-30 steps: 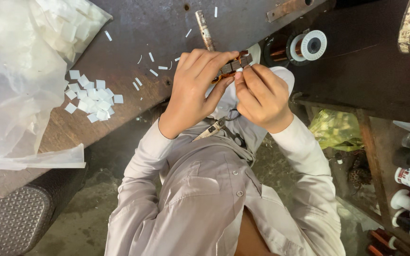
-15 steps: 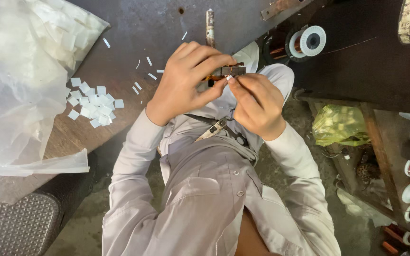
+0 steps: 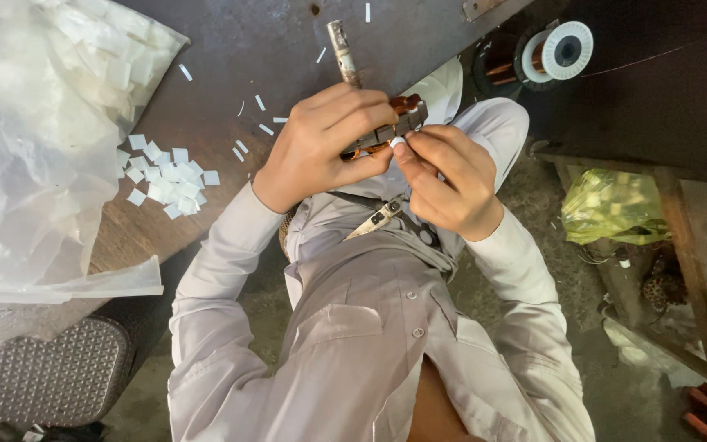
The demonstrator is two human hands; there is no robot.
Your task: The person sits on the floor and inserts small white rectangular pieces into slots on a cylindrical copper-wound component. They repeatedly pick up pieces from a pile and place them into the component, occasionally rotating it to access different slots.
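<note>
Left hand (image 3: 325,147) grips a small copper-wound part (image 3: 394,127) off the table's (image 3: 231,57) near edge; right hand (image 3: 443,176) pinches a white slip (image 3: 398,142) against it, apparently mid-insertion, needing careful alignment.

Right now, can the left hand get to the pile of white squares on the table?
Probably not at once: the left hand grips the small dark part. The white squares lie uncovered on the table.

A dark, matt metal core wound with glossy copper wire (image 3: 390,131) is seen. The desk (image 3: 231,57) is formed of worn, dull wood, and white matt paper pieces (image 3: 165,176) and a clear, glossy plastic bag (image 3: 34,139) are carried on it.
</note>
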